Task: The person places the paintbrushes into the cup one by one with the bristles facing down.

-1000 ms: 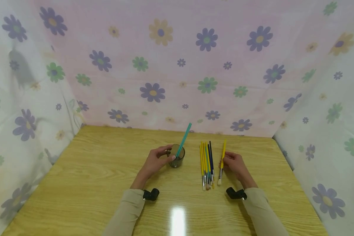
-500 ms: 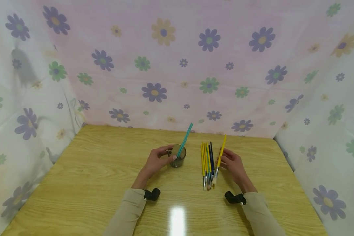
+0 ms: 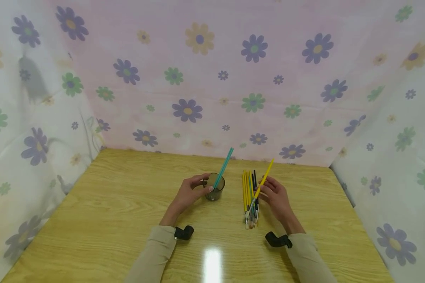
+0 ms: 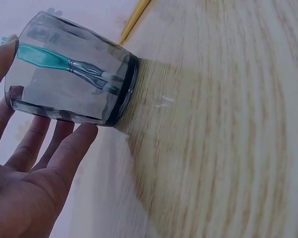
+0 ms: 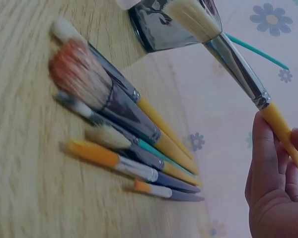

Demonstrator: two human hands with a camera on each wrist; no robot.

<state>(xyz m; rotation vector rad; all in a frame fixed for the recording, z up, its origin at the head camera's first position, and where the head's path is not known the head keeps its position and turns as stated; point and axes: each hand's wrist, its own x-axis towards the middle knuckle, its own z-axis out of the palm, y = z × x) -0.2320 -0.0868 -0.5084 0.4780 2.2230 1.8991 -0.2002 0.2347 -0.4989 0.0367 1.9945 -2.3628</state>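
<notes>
My left hand (image 3: 187,197) holds a clear smoky drinking glass (image 4: 42,91) standing on the table, thumb on one side and fingers on the other. Two teal-handled paintbrushes (image 3: 227,161) lean in it, bristles down. Between thumb and fingers, my right hand (image 3: 278,199) pinches a yellow-handled paintbrush (image 3: 267,173) by its handle. Its pale bristles (image 5: 193,19) point down and toward the left, above the brushes on the table. A row of paintbrushes (image 3: 246,190) with yellow, teal and dark blue handles lies between the glass and my right hand, bristles toward me.
The wood-grain table (image 3: 120,204) carries the glass and the brushes. Flowered cloth (image 3: 148,94) hangs behind it and along both sides. A black wrist mount (image 3: 185,233) sits at my left cuff, and another black mount (image 3: 278,239) at my right.
My right hand has moved left with the yellow paintbrush, tilting it so the bristles swing over the row of brushes. The left hand stays at the glass; the view has shifted slightly.
</notes>
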